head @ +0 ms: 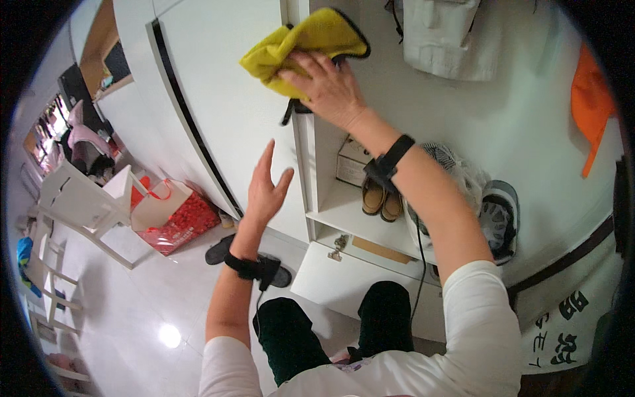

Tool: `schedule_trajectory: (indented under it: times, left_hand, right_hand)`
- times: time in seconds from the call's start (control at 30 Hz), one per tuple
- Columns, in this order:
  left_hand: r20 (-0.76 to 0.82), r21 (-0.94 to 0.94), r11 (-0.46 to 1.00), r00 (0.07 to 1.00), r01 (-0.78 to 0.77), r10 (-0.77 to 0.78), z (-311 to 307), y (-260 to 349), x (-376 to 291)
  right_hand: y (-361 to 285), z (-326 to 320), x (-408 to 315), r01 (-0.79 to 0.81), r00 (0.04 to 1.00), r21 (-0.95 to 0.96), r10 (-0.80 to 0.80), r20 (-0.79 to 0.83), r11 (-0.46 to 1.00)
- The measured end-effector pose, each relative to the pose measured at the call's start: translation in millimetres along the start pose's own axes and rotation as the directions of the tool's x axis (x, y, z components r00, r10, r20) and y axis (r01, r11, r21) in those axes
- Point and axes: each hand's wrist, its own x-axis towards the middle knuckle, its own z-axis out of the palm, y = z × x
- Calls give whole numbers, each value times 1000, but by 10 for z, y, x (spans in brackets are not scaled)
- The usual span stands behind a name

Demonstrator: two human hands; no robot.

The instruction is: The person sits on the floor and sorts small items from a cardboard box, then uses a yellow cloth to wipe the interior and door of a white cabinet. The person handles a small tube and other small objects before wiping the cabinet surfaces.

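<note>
A yellow cloth with a dark edge (327, 30) lies bunched under my right hand (330, 89), at the edge of the white cabinet door (238, 84) beside the open shelf unit. My right fingers are spread over the cloth and press it; whether they pinch it is partly hidden. Lower and to the left, my left hand (268, 193) is raised in front of the door, fingers apart, holding nothing. Both wrists wear black straps with cables. Below my right forearm, small brown shoes (374, 198) stand on a shelf (357, 221) near a white box (351, 161).
A grey shoe (497, 223) and a plastic bag (469, 178) are at the right. A lowered white flap (332, 283) lies before my knees. Dark slippers (218, 250), a red gift bag (183, 218) and a white chair (84, 198) stand left. White and orange fabric (590, 109) hangs above.
</note>
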Motion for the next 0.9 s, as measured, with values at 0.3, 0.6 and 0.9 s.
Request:
schedule_trajectory:
  times: [0.3,0.6,0.9]
  left_hand:
    - [-256,429,830,833,-357,491,-315,904,1510]
    - [-397,407,874,810,-267,433,138,1113,1966]
    - [-454,617,768,718,-173,527,354,895,2077]
  right_hand:
    - [342,10,640,-345,757,768,644,-112,539]
    - [499,84,-4,-585,642,808,566,517,-76]
    - [1601,733,1116,-305,809,946,554,197,108]
